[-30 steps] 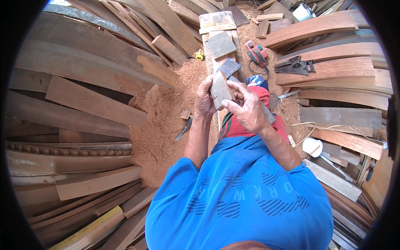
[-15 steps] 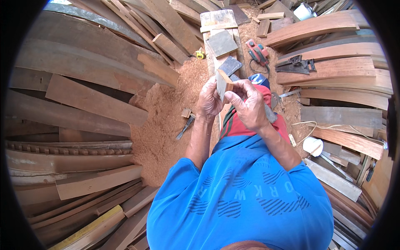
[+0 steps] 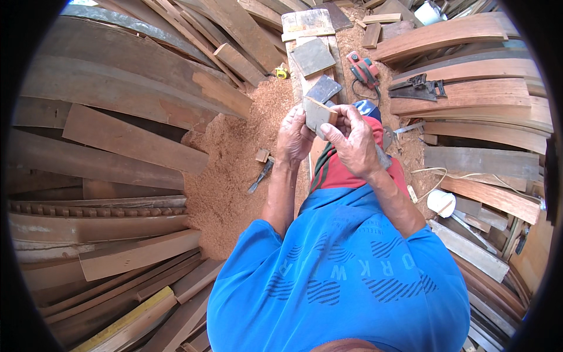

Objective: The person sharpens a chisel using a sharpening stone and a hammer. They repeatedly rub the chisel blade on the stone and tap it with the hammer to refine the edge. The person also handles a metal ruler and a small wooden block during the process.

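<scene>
Between my two hands, above my lap, is a small flat wooden block [image 3: 318, 114] with a greyish face and a brown edge. The fingers of my left hand [image 3: 295, 135] grip its left side. On the other side, my right hand [image 3: 356, 142] pinches the right edge between thumb and fingers. Just beyond the block, a dark grey flat piece [image 3: 324, 89] lies on a long plank bench [image 3: 306, 22]. Farther along the bench is another grey square piece [image 3: 314, 57].
Shavings [image 3: 226, 158] cover the floor. A chisel-like tool [image 3: 261, 177] lies left of my left forearm. A yellow tape measure [image 3: 282, 73] and a red power tool [image 3: 363, 70] flank the bench. A handsaw [image 3: 417, 89] rests on boards at right, near a white container [image 3: 441, 203]. Planks [image 3: 135, 141] fill the left.
The block has tilted in my hands, so its broad greyish face shows more and its edge less. Both hands keep hold and have shifted slightly.
</scene>
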Tool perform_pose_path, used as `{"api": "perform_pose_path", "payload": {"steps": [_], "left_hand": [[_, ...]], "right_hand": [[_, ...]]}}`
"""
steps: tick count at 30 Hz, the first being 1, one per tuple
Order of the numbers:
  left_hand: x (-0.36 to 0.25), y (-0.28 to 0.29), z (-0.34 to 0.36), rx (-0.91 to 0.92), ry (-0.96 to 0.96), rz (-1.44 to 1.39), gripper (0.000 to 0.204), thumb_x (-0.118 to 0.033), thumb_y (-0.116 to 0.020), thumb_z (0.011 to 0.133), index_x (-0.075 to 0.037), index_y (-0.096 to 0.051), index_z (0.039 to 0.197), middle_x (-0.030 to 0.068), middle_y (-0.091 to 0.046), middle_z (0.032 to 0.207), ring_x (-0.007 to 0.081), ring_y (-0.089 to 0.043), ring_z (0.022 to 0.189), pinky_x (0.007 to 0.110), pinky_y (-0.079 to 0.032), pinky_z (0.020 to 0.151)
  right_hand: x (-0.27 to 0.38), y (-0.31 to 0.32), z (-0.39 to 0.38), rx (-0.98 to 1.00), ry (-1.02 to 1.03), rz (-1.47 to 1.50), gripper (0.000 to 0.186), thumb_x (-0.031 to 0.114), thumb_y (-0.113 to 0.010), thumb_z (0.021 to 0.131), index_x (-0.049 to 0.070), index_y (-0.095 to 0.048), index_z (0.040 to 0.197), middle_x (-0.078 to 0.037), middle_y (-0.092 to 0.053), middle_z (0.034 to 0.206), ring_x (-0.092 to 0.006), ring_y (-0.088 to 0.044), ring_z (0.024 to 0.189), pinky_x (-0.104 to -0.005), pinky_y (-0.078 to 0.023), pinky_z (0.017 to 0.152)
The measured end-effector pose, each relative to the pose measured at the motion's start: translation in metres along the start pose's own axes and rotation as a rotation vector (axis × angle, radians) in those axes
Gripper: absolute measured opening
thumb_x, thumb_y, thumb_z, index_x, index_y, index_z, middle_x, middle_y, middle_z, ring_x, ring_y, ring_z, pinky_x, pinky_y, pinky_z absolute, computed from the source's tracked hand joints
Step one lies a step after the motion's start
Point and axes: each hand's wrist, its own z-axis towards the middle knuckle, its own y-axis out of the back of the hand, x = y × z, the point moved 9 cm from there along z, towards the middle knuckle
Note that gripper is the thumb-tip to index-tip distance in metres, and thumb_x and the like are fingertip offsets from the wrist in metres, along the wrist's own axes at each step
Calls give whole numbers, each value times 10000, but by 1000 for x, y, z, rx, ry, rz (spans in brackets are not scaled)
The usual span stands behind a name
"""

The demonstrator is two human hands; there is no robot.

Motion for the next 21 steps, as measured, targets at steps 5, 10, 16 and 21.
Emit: {"api": "perform_pose_path", "payload": {"steps": [5,10,16,21], "left_hand": [[-21,29,-12,-142,-32,396,341,-133,-599,1009,45,-520,1289,163,-647,1178,235,-689,1014,405,-624,842],[-8,93,-35,-322,35,519,318,-66,-595,988,31,-492,1273,175,-632,1172,251,-683,1025,429,-624,875],[-2,152,-65,-534,70,538,321,-37,-553,971,40,-481,1274,167,-622,1161,244,-685,988,423,-634,836],[6,150,-61,-455,170,613,314,-61,-536,927,24,-541,1230,124,-651,1084,204,-688,905,351,-620,741]], "right_hand": [[-51,16,8,25,-73,-224,422,170,-658,927,-32,-540,1278,-208,-692,1083,-274,-698,1001,-384,-547,870],[-81,52,28,-22,-37,-787,453,260,-655,919,-11,-563,1269,-230,-654,1080,-370,-653,997,-453,-507,907],[-93,54,31,35,196,-936,451,278,-683,882,0,-604,1229,-241,-604,1173,-387,-574,1139,-478,-430,1005],[-93,38,29,82,84,-937,522,220,-719,845,5,-549,1288,-223,-610,1211,-394,-549,1197,-471,-441,1023]]}}
